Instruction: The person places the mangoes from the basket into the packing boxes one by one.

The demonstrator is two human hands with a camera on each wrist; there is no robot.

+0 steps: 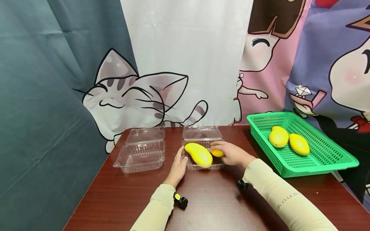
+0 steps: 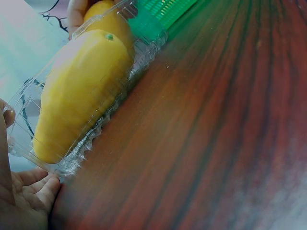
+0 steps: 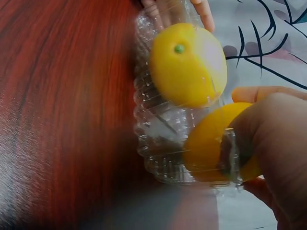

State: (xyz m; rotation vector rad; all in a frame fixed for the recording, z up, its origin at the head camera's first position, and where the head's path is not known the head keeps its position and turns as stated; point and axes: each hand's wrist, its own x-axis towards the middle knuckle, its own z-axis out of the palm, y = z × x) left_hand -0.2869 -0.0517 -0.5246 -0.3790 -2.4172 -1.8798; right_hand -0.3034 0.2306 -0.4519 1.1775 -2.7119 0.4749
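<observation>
Item 1: small yellow-orange fruit, 1 piece; at the right end of the nearer-to-hand clear container, thumb and fingers of the right hand curled round it, pinching it from the side.

Item 2: large yellow fruit, 1 piece, elongated, with a green stem spot; in the same container, set aslant, wide end toward the front, beside item 1.

Left hand: at the container's left end, fingers spread and fairly straight, touching the plastic.

Item 3: second clear container, to the left, well apart from the first; both have ribbed walls and lids laid back toward the curtain.

Item 4: green basket, slotted plastic, at right; contains 2 yellow fruits, side by side.

Support: red-brown table, wood grain. Backdrop: curtain printed with cartoon figures, including 1 cat. Apparel: 2 cream sleeves, with a black device at each wrist.
</observation>
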